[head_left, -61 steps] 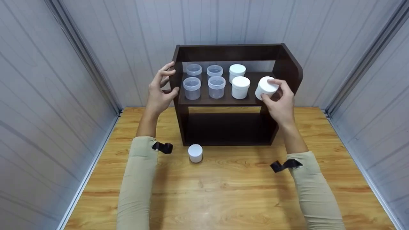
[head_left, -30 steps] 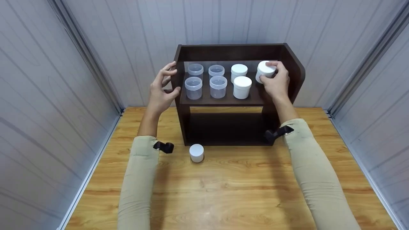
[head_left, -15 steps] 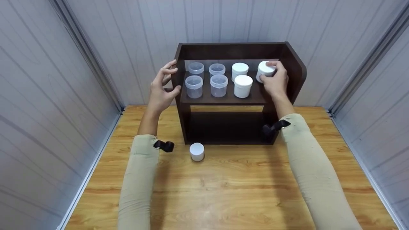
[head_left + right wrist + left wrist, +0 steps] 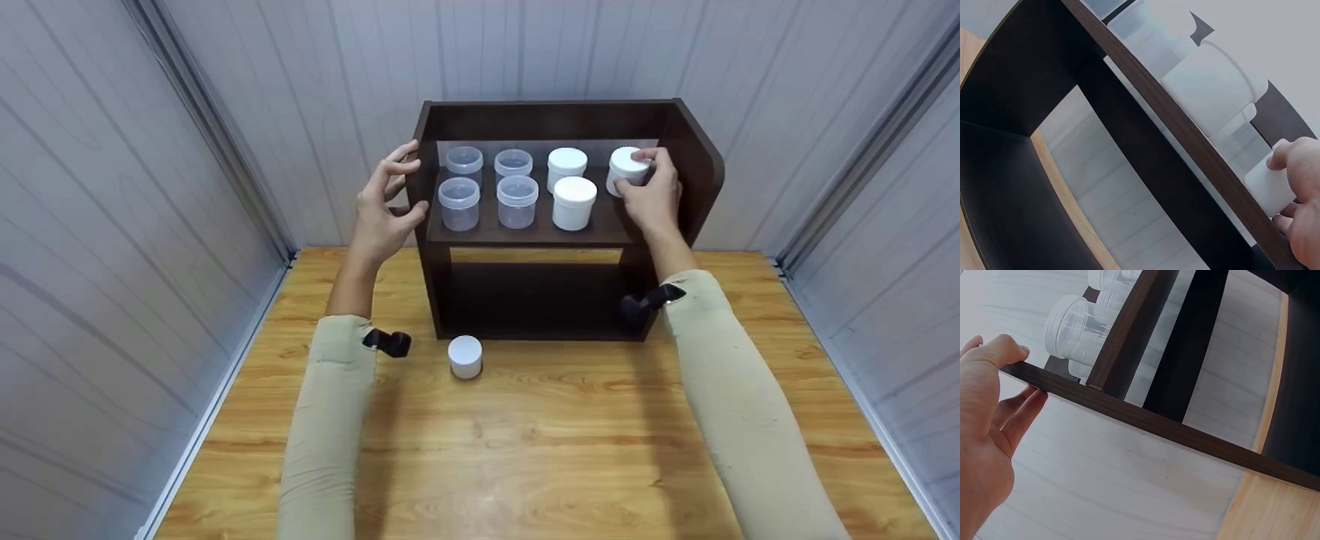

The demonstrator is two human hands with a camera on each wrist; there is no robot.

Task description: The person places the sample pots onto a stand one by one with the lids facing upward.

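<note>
A dark brown two-tier shelf (image 4: 540, 244) stands on the wooden table. My left hand (image 4: 381, 214) pinches the edge of its left side panel, thumb on the inner side and fingers outside in the left wrist view. With thumb and fingers my right hand (image 4: 654, 196) grips a white lidded jar (image 4: 625, 166) at the back right of the upper tier. To its left, two white jars stand one behind the other, the front one (image 4: 574, 204) and the back one (image 4: 566, 166). Several clear plastic jars (image 4: 517, 202) fill the left part of that tier in two rows.
Another white jar (image 4: 466, 357) stands upright on the wooden table (image 4: 517, 450), just before the shelf's front left corner. Pale panelled walls (image 4: 225, 135) rise behind and on both sides. The lower tier (image 4: 536, 300) is dark inside.
My right hand has carried its white jar from the front right to the back right of the upper tier and lowered it slightly. My left hand keeps its hold on the panel.
</note>
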